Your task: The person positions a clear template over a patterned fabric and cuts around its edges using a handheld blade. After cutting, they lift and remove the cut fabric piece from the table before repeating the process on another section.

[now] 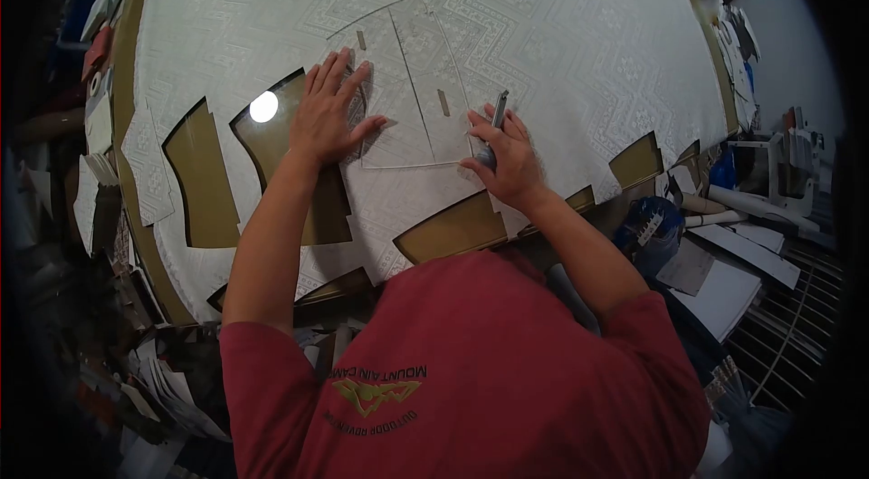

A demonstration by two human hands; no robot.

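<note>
A clear template [412, 85] with a dark line down it and two small tan strips lies on white patterned fabric [579, 35]. My left hand [335, 112] is spread over the template's left side, its fingers apart and holding nothing. In my right hand [511, 158] is a slim silver utility knife [501, 108], its upper end pointing away from me. That hand rests at the template's lower right edge, with finger and thumb touching the edge. The knife's lower end is hidden by my fingers.
Cut-out openings in the fabric expose the gold-brown tabletop [201, 180] at left and along the near edge. A loose fabric piece [147, 162] lies at far left. Papers and a metal rack [797, 307] stand right of the table; piled papers [172, 379] crowd the lower left.
</note>
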